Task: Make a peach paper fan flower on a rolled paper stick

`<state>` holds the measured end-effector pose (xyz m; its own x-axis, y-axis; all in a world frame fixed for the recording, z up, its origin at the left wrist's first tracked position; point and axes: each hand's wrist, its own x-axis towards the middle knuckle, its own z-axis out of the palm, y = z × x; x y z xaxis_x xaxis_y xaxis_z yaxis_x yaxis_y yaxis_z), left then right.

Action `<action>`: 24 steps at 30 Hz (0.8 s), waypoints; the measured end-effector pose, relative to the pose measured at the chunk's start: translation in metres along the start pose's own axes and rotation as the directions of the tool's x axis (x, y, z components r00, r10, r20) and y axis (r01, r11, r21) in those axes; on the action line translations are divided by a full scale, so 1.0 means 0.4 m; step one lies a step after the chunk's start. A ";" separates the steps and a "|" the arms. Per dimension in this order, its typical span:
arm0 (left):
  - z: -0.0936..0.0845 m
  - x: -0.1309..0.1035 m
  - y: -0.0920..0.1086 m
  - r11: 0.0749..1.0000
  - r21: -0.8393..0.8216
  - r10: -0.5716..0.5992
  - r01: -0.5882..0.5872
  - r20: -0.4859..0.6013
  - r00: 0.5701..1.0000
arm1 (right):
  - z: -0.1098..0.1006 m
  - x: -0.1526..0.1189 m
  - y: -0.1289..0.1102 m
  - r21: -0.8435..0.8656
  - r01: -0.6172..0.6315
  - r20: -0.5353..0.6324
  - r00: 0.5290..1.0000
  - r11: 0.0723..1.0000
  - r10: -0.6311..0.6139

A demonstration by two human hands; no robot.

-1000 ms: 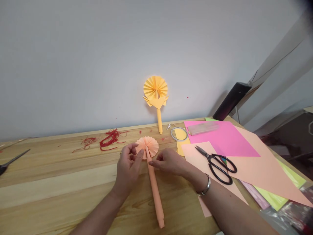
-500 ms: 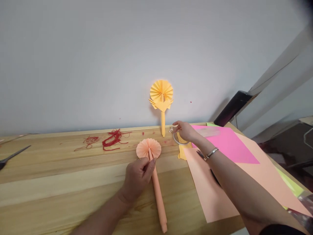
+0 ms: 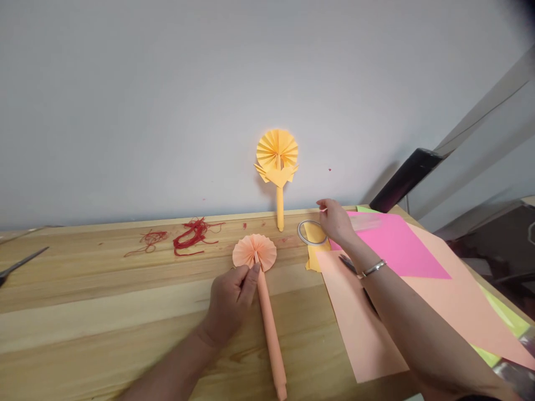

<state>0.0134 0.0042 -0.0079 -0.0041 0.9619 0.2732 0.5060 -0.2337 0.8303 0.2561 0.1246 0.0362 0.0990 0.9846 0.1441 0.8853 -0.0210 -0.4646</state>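
My left hand (image 3: 234, 298) is closed around the neck of a peach paper fan (image 3: 270, 328), its pleated round head showing above my thumb and its rolled handle running down toward the front edge. At the right, my right hand (image 3: 336, 221) is raised over the papers with its fingers curled together; whatever is in them, if anything, is too small to make out. Just left of that hand, a thin roll of tape (image 3: 300, 234) lies partly on a yellow paper scrap (image 3: 313, 259). A finished-looking yellow paper fan (image 3: 280, 195) leans upright against the wall.
Red thread (image 3: 190, 240) and a looser red tangle (image 3: 152, 240) lie to the left. Scissors (image 3: 25, 263) sit at the far left edge. Pink paper (image 3: 401, 250) and peach sheets (image 3: 355, 334) cover the right side, with a dark tool (image 3: 348, 262) under my forearm. A black roll (image 3: 405, 178) leans behind.
My right hand has moved right, away from the tape roll, uncovering it. Small white curled bits beside the roll no longer show there. My left hand keeps its hold on the peach fan.
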 end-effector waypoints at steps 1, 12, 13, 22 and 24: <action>-0.001 0.001 0.001 0.999 -0.020 -0.032 0.032 -0.005 0.999 | -0.005 -0.027 -0.006 0.011 0.007 0.018 1.000 1.000 -0.007; -0.020 0.025 0.007 0.985 -0.067 -0.169 0.162 -0.136 0.976 | 0.010 -0.350 -0.146 0.068 0.310 0.552 0.780 0.948 -0.295; -0.022 0.028 0.006 0.984 -0.082 -0.172 0.161 -0.144 0.975 | 0.008 -0.359 -0.149 0.050 0.336 0.565 0.767 0.941 -0.304; -0.067 0.049 0.024 0.944 -0.224 -0.283 0.242 -0.177 0.943 | -0.030 -0.384 -0.157 0.075 0.342 0.565 0.759 0.937 -0.323; -0.081 0.056 0.047 0.894 -0.375 -0.343 0.244 -0.224 0.912 | -0.033 -0.389 -0.157 0.081 0.351 0.560 0.758 0.933 -0.334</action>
<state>-0.0050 0.0167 0.0296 -0.3706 0.9259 0.0732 0.1278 -0.0272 0.9914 0.1911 -0.0297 0.0546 -0.4751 0.8508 -0.2248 0.8236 0.3400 -0.4539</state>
